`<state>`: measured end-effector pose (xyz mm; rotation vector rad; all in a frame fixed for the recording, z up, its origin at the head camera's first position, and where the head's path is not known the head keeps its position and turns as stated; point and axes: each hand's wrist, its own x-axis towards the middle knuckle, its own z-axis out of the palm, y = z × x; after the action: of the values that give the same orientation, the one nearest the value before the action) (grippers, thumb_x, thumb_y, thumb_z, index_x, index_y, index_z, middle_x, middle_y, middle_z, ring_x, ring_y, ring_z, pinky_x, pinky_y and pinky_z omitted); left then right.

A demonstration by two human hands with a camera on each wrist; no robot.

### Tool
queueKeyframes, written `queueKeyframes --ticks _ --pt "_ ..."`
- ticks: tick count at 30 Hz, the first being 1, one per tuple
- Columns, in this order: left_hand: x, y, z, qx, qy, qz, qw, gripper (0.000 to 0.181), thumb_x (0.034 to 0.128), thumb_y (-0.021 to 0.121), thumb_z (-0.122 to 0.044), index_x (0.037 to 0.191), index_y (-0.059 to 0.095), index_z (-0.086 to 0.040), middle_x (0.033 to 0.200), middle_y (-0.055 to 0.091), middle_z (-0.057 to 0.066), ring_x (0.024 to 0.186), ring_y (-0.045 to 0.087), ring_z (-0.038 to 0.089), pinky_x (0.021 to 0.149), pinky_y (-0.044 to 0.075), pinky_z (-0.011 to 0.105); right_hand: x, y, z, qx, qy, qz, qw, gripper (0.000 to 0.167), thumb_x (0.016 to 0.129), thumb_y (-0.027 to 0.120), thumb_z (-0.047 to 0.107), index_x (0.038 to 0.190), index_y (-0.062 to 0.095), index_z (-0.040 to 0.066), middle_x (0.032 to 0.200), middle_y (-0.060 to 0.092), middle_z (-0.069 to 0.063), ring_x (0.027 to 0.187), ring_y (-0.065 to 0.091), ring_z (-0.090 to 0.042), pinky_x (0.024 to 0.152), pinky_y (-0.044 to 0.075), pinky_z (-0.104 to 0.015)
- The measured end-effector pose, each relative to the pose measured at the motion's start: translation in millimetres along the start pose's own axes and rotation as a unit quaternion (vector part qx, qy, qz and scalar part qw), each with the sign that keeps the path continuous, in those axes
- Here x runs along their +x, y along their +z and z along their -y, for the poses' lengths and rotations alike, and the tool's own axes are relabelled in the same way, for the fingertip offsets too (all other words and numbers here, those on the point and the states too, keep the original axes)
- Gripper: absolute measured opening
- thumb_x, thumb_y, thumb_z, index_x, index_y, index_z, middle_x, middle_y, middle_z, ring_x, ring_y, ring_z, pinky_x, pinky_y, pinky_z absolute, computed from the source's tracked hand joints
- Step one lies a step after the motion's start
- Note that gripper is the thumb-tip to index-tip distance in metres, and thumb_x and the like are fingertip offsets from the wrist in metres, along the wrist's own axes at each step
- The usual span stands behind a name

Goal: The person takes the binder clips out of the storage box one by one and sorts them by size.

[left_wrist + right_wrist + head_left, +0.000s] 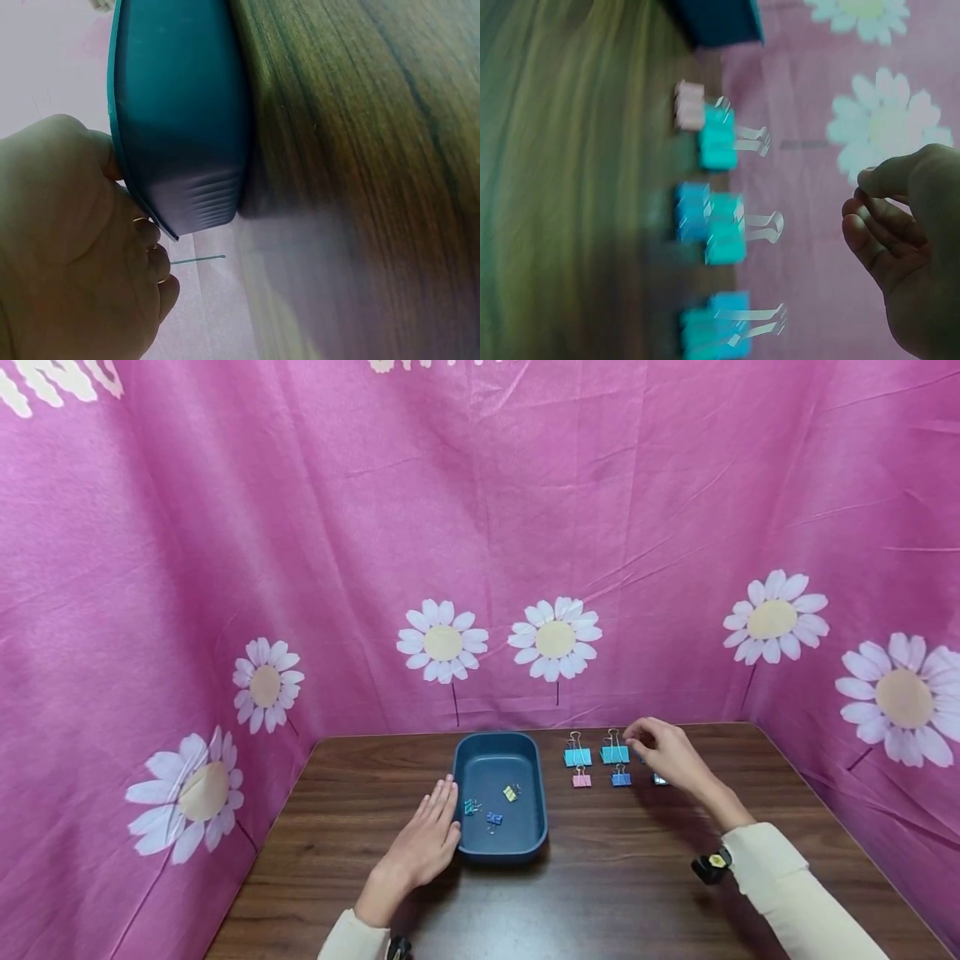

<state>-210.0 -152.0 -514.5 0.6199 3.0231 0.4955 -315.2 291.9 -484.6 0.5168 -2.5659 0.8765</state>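
Note:
My left hand lies with extended fingers against the left side of a dark blue tray; the left wrist view shows the fingers at the tray's rim. Inside the tray are a yellow clip, a blue clip and a teal clip. Loosely bent, my right hand hovers by the right end of two rows of binder clips, partly covering the last ones. Nothing shows between its thumb and fingers in the right wrist view, where a blue clip and a teal clip overlap.
Large teal clips stand in the back row, with a pink clip and a smaller blue clip in front. A pink curtain with daisies surrounds the wooden table at the back and sides.

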Motion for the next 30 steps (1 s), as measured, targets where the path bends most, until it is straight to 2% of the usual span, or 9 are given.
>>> queueKeyframes --ticks 7,16,24,30 --pt "-0.9 0.2 0.3 -0.002 0.001 -0.001 1.0 0.062 0.1137 0.041 -0.021 0.166 0.023 0.006 0.177 0.019 0.02 0.166 0.019 0.036 0.134 0.025 0.054 22.4 7.8 40.5 0.023 -0.054 0.032 0.9978 0.009 0.098 0.075 0.002 0.099 0.076 0.01 0.094 0.074 -0.004 0.082 0.066 -0.011 0.073 0.06 -0.027" --pt "-1.9 -0.9 -0.5 -0.007 0.0 0.0 1.0 0.061 0.114 0.04 -0.022 0.167 0.024 0.006 0.177 0.02 0.02 0.166 0.02 0.036 0.133 0.025 0.055 46.8 25.7 82.7 0.03 -0.094 0.076 0.9922 0.009 0.095 0.075 0.001 0.099 0.077 0.009 0.09 0.072 0.0 0.077 0.06 -0.008 0.069 0.054 -0.025" --pt "-2.3 -1.8 -1.2 -0.009 0.0 0.001 1.0 0.061 0.1137 0.04 -0.021 0.166 0.024 0.006 0.177 0.02 0.02 0.166 0.019 0.036 0.134 0.025 0.055 57.2 44.1 116.5 0.022 -0.14 0.127 0.9817 0.012 0.096 0.075 0.004 0.096 0.076 0.016 0.09 0.075 0.002 0.08 0.064 -0.006 0.073 0.058 -0.027" --pt "-1.6 -2.1 -0.6 -0.007 0.001 0.003 1.0 0.061 0.1139 0.04 -0.021 0.167 0.023 0.006 0.178 0.019 0.02 0.166 0.019 0.036 0.134 0.025 0.055 64.2 56.7 134.0 0.005 -0.175 0.163 0.971 0.011 0.098 0.073 0.006 0.099 0.076 0.016 0.096 0.076 0.003 0.086 0.068 -0.007 0.078 0.06 -0.029"
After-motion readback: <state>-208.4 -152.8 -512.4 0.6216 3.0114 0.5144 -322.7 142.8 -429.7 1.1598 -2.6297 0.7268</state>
